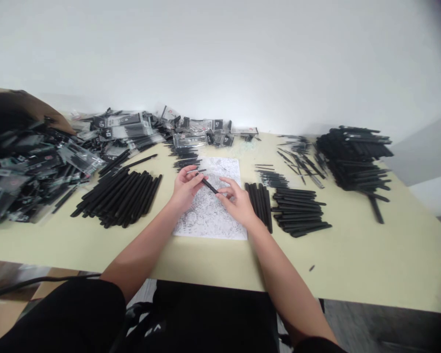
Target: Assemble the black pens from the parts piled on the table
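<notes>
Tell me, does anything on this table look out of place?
One small black piece lies alone near the front edge of the table, away from the black rows, so it looks dropped.

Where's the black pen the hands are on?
In the head view, the black pen runs from the left hand to the right hand, just over the printed sheet at mid-view.
</notes>
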`<state>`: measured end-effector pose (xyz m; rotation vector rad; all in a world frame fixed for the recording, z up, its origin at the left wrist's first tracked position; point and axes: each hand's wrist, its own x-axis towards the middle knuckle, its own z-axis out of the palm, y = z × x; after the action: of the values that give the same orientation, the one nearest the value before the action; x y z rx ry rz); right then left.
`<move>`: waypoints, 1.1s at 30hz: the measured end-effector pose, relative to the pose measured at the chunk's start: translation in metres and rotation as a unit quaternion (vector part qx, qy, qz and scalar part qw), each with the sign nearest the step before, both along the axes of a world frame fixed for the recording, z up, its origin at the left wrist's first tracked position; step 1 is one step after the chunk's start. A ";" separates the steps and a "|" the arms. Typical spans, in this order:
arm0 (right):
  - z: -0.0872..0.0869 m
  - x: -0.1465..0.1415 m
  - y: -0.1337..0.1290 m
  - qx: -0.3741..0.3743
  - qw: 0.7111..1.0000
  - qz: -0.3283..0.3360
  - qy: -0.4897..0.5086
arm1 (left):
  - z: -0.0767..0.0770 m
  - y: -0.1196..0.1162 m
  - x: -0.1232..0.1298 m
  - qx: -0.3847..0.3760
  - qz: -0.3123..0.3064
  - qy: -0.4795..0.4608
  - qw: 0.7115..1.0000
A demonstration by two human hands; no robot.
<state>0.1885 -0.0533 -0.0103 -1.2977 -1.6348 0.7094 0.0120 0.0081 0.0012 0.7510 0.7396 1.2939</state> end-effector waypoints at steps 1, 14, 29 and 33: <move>0.000 0.000 0.000 -0.002 1.000 0.005 0.001 | -0.001 0.000 0.000 -0.002 -0.002 -0.001 1.000; -0.002 -0.001 0.001 0.004 1.000 0.014 0.003 | 0.000 -0.002 -0.003 -0.008 -0.044 0.000 0.999; -0.001 0.000 0.001 0.008 1.000 0.010 -0.001 | -0.005 0.002 -0.003 -0.021 -0.038 0.004 0.999; -0.001 -0.001 0.001 -0.001 1.000 0.015 0.007 | -0.003 0.001 -0.003 -0.015 -0.049 -0.007 0.999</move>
<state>0.1878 -0.0528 -0.0113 -1.2685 -1.6453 0.7370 0.0095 0.0091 -0.0015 0.7440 0.7016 1.1958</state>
